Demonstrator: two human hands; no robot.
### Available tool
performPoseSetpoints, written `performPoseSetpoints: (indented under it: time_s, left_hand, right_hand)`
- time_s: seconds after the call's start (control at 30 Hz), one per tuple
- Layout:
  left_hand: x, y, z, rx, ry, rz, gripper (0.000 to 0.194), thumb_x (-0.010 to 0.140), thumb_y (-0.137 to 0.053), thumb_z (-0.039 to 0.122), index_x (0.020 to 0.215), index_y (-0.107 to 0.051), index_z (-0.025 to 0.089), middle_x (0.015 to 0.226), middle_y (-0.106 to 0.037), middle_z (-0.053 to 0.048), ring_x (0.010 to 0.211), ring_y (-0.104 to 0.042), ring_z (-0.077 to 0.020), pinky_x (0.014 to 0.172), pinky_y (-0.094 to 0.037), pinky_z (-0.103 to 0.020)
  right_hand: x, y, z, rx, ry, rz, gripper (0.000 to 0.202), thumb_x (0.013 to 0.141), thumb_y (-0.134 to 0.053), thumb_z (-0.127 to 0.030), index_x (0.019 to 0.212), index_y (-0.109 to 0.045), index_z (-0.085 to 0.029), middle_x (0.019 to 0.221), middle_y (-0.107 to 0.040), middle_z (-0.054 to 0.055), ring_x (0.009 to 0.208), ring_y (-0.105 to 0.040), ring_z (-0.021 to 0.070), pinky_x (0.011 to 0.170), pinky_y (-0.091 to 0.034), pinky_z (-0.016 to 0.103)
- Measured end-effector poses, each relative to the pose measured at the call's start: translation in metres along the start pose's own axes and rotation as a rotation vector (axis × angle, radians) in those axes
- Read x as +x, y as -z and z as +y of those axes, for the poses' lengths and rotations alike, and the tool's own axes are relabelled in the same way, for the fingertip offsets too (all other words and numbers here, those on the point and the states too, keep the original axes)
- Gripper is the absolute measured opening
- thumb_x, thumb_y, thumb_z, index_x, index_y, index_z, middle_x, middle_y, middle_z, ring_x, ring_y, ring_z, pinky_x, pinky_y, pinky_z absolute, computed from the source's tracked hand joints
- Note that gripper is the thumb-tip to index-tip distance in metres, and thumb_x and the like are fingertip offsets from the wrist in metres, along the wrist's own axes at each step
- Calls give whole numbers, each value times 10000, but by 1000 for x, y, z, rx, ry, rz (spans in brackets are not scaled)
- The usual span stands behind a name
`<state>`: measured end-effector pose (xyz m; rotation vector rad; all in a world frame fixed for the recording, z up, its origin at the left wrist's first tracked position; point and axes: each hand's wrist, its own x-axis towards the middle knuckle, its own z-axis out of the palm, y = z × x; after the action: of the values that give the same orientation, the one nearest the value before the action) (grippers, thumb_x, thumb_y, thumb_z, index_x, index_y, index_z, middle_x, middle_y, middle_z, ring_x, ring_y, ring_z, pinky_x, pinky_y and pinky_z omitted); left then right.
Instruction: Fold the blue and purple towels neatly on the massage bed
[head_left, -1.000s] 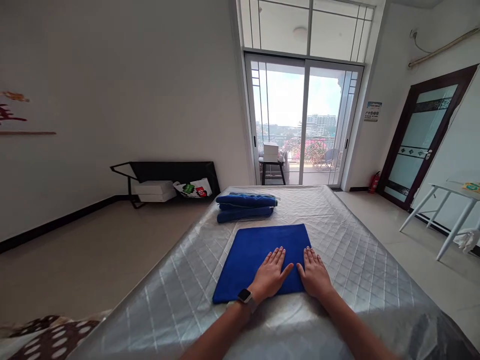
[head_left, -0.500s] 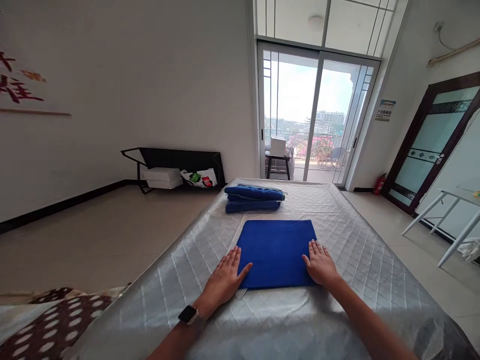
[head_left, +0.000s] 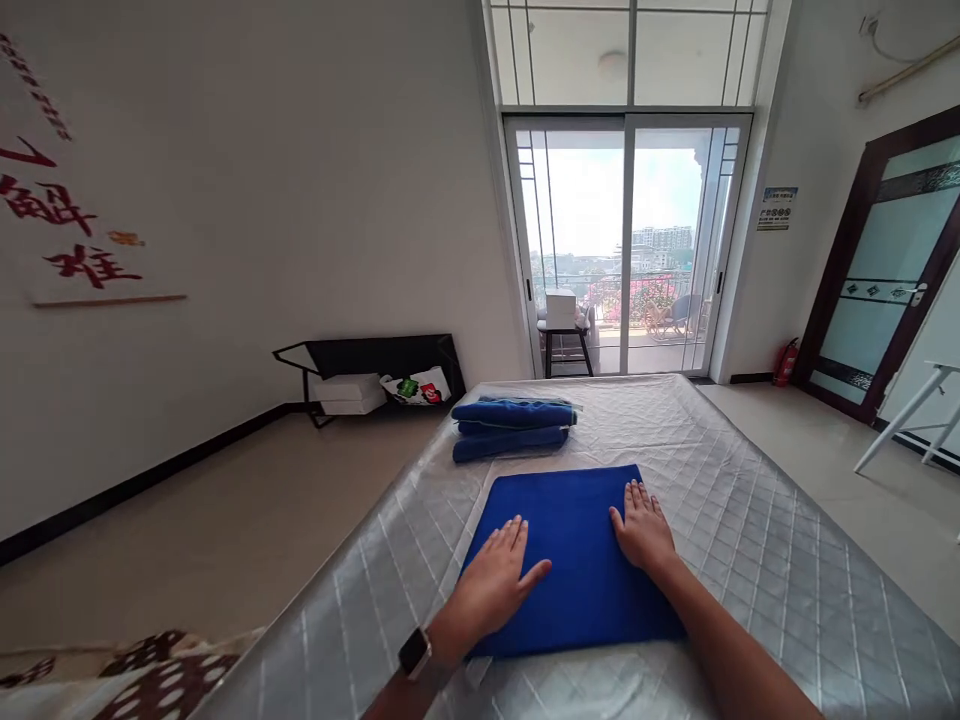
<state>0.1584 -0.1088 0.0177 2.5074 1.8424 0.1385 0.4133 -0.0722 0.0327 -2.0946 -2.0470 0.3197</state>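
Observation:
A flat, folded blue cloth [head_left: 577, 560] lies in front of me on a silver-grey quilted mattress [head_left: 742, 500]. My left hand [head_left: 495, 575] is over the left part of the cloth, fingers stretched out and thumb spread. On the cloth's right edge rests my right hand [head_left: 643, 525], flat, with its fingers pointing away from me. Neither hand grips anything. Just beyond the cloth sits a stack of folded blue cloths [head_left: 514, 428].
A black bench-like frame [head_left: 379, 355] by the left wall holds white boxes [head_left: 349, 393] and a printed bag [head_left: 416, 387]. Sliding glass doors [head_left: 626, 250] stand behind the mattress. A brown dotted blanket [head_left: 165, 680] lies at lower left, a white-legged table [head_left: 900, 415] at right.
My left hand has moved right, from the cloth's left edge onto its surface. My right hand stays at the right side, slightly farther in. The camera view has shifted and tilted up.

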Motion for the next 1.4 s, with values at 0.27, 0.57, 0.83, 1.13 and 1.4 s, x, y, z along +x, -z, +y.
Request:
performPoseSetpoints:
  time_s: [0.27,0.57,0.83,1.13,1.4]
  left_hand:
    - [81,-5,125,-148,-281,76,713,1013,-85,524,1492,-375,82,1560,-376,-143,1469,-298,-224,1208,-255,-417]
    - [61,-21,-33,-74,73,38,795,971,-125,635,1531,-295,97,1602,-279,-127,1498,-210,-251,1222,-187,-438]
    - [53,-26,-82,-101,226,30,880,939,-145,681,1534,-245,40,1612,-219,-159,1503,-184,-262,1221,-170,-424]
    - [57,-32,-81,-102,182,54,848,950,-160,636,1526,-257,20,1600,-223,-184,1497,-196,-277,1217,-176,-458]
    - [51,-18,-75,-103,194,-1,861,948,-160,640,1533,-222,11,1607,-184,-168,1501,-175,-270,1224,-171,-456]
  right_hand:
    - [-5,3,3,-60,60,-38,625,978,-243,-301,1556,-213,-64,1630,-156,99,1518,-94,195,1211,-103,369]
    - [-3,6,-3,-28,-5,-47,664,994,-198,-397,1549,-205,-32,1624,-182,125,1515,-120,204,1217,-90,375]
    - [-4,6,-1,-100,-3,-18,648,993,-195,-373,1543,-238,-33,1619,-203,123,1512,-143,199,1215,-88,379]
    - [27,26,-2,-153,19,-21,617,1006,-203,-344,1545,-241,-47,1609,-251,125,1510,-145,188,1209,-109,355]
    - [46,7,-3,-95,9,-13,649,1005,-201,-405,1544,-241,-45,1616,-228,125,1511,-144,186,1205,-121,349]
